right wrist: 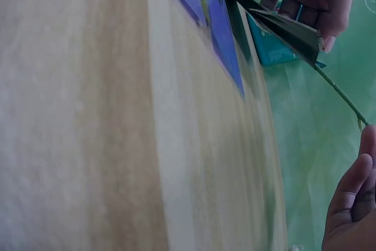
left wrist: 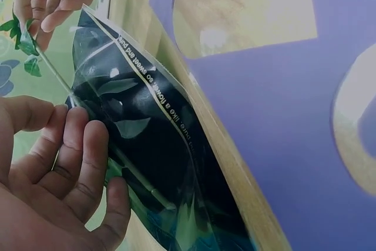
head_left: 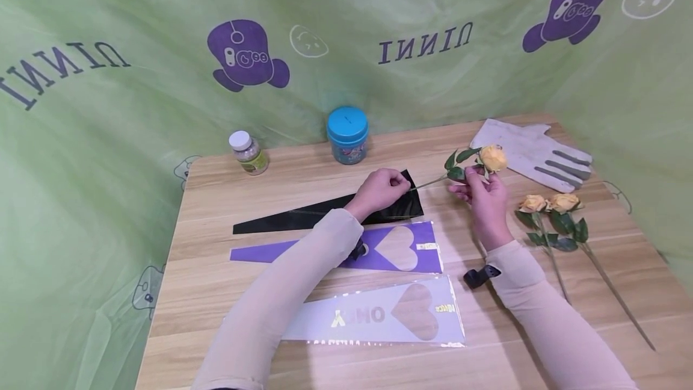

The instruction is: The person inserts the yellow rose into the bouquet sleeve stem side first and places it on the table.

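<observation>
The left hand pinches the wide end of a black sleeve; in the left wrist view its fingers lie at the sleeve's edge. Between thumb and fingers, the right hand holds a yellow rose just below its bloom. The rose's green stem slants into the sleeve's mouth, and its lower part shows through the clear front in the left wrist view. Leaves on the stem stay outside the sleeve, near the right hand.
Purple and white sleeves lie nearer the front. Two yellow roses rest at the right, below a grey-white glove. A blue-lidded jar and a white-capped bottle stand at the back.
</observation>
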{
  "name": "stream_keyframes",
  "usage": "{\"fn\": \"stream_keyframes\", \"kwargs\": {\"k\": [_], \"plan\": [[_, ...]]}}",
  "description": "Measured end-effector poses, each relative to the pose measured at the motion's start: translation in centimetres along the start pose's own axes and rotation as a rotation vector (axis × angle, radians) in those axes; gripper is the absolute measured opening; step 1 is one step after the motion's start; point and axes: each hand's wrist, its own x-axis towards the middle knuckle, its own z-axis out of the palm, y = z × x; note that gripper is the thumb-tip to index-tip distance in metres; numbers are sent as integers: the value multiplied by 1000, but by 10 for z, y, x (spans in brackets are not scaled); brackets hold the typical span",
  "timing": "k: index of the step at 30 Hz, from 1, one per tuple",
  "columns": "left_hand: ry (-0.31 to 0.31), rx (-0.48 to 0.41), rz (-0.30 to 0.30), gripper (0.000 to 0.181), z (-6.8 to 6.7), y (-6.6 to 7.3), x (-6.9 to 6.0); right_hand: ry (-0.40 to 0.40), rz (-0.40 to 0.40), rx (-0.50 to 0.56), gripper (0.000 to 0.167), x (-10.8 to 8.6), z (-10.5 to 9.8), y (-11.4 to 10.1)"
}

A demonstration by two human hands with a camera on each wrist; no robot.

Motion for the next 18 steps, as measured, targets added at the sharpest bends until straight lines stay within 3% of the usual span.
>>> {"fn": "stream_keyframes", "kwargs": {"k": [8,15,18], "plan": [[7,-11,3,16,-4,-1,-1,-50,5,-13,26,-2,4,7],[9,-15,-17,17,-5,-1,-2,-77,84,117,35,-1,3,4],[14,-5,-17,16,-6,-1,-3,-64,98,114,34,-1,5,3]]}}
